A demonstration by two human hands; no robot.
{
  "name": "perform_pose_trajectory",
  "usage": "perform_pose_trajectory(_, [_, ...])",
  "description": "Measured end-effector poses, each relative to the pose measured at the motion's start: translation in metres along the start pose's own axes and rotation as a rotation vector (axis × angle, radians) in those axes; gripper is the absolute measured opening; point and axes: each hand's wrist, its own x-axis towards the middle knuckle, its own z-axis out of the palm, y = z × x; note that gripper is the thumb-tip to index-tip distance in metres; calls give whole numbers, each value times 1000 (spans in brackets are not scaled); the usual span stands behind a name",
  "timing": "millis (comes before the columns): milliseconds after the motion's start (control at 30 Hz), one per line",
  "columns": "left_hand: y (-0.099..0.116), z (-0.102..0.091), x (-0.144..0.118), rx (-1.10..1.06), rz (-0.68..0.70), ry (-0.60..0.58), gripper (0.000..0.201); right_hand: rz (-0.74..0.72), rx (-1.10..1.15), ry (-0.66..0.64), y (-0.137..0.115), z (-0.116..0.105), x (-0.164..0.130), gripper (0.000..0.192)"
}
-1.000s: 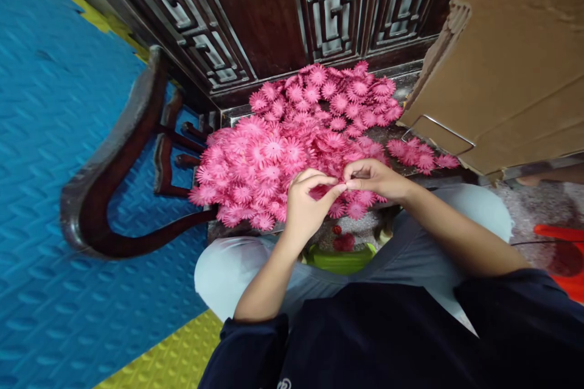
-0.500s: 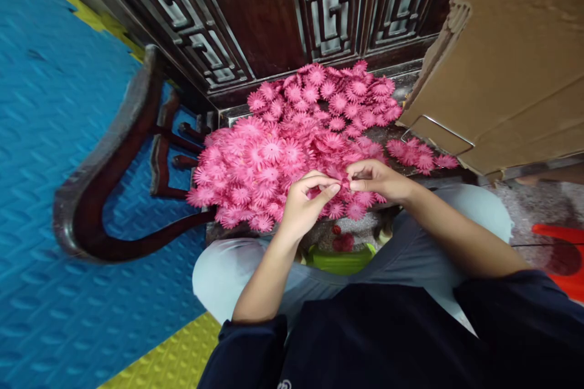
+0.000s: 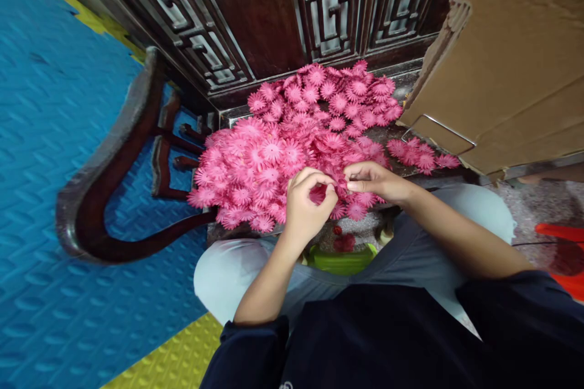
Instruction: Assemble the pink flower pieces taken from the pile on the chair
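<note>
Pink artificial flower heads (image 3: pixel 271 150) lie in a large pile on the dark wooden bench. Over the pile's near edge my left hand (image 3: pixel 310 200) makes a ring, thumb and forefinger closed at the tips. Close by on its right, my right hand (image 3: pixel 376 182) is pinched too, fingertips facing the left ones. Whatever sits between the fingertips is too small to make out against the pink behind. A smaller flat cluster of pink flower heads (image 3: pixel 413 154) lies right of my right hand.
A carved wooden backrest (image 3: pixel 255 6) rises behind the pile, and a curved armrest (image 3: pixel 109 164) stands at left. A big cardboard box (image 3: pixel 511 67) with a metal wire handle (image 3: pixel 440 134) fills the right. Below, between my knees, is a green plastic object (image 3: pixel 340 260).
My left hand's fingers have bent into a rounder ring, with the thumb tip moved slightly down and left. My right hand has barely moved. The piles look the same.
</note>
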Motion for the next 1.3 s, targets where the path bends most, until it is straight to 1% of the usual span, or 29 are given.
perform_pose_trajectory(200, [0, -1, 1, 17, -31, -4, 3, 10, -32, -19, -1, 0, 1, 24])
perform_pose_trajectory(400, [0, -1, 1, 7, -50, -26, 10, 8, -34, -16, -1, 0, 1, 23])
perform_pose_trajectory(567, [0, -1, 1, -25, -42, -16, 8, 15, -23, 14, -1, 0, 0, 22])
perform_pose_trajectory(700, [-1, -3, 2, -127, -64, 6, 11, 24, -16, 22, -1, -2, 0, 22])
perform_pose_trajectory(833, [-5, -5, 2, -306, -136, -47, 14, 3, -32, 32, 2, -6, -2, 24])
perform_pose_trajectory(933, [-9, -8, 3, -412, -159, -51, 18, 12, -45, -10, 2, -10, -4, 27])
perform_pose_trajectory(1000, [-11, -11, 3, -419, -164, -18, 22, 17, -53, -43, 1, -13, -5, 28])
perform_pose_trajectory(1067, [-10, -15, 4, -379, -148, 31, 25, 12, -63, -66, -1, -14, -6, 29])
perform_pose_trajectory(1200, [-4, -20, 4, -202, -38, 210, 24, -4, -72, -96, -3, -12, -7, 30])
perform_pose_trajectory(1300, [-1, -20, 3, -126, 46, 356, 23, -41, -32, -111, -4, -9, -7, 32])
